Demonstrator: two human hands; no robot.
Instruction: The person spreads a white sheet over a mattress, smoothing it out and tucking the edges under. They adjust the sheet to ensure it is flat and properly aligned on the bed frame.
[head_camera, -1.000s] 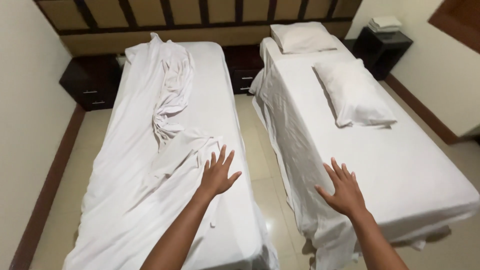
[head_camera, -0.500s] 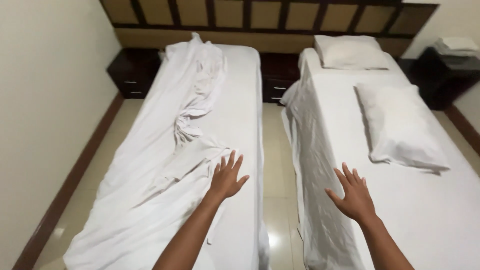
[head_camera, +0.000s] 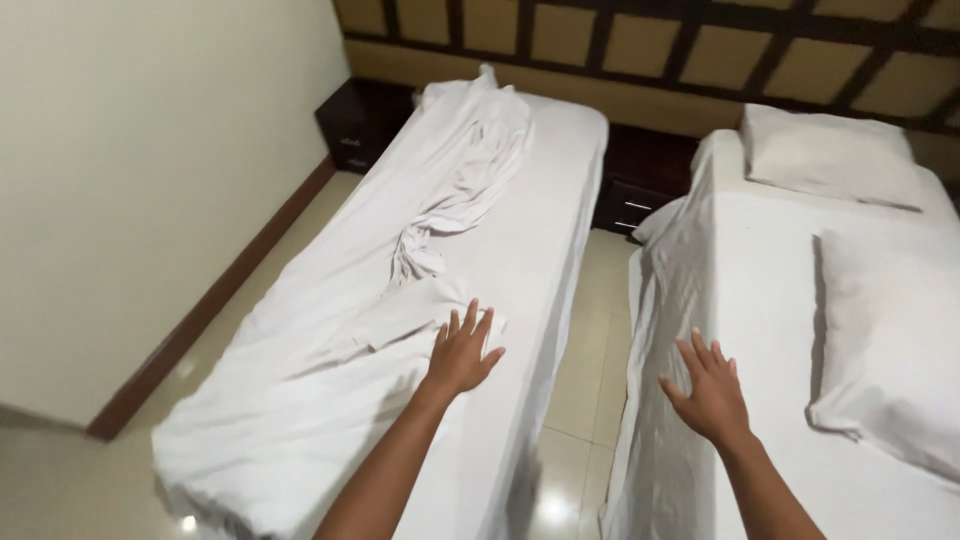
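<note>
- As you look down between two single beds, your left hand is spread wide, fingers fanned and palm down, holding nothing
- It sits over the crumpled sheet on the left bed, at the edge of a flat fold; whether the palm actually touches the cloth, you cannot tell
- That sheet runs in a twisted ridge from the head of the bed down toward your hand, then spreads loose over the foot end and hangs toward the floor
- Your right hand is open too, fingers splayed and pointing up the bed, holding nothing
- It lies over the near left edge of the right bed, where its white cover drapes down the side in wrinkles; contact there is also unclear
- Two pillows rest on the right bed: a far pillow flat against the headboard, and a near pillow lying to the right of your right hand, well apart from it
- Between the beds a strip of glossy tiled floor shows, with a dark nightstand at its far end
- A second dark stand sits in the corner left of the left bed, beside the cream wall
- A panelled headboard spans the wall behind both beds
</note>
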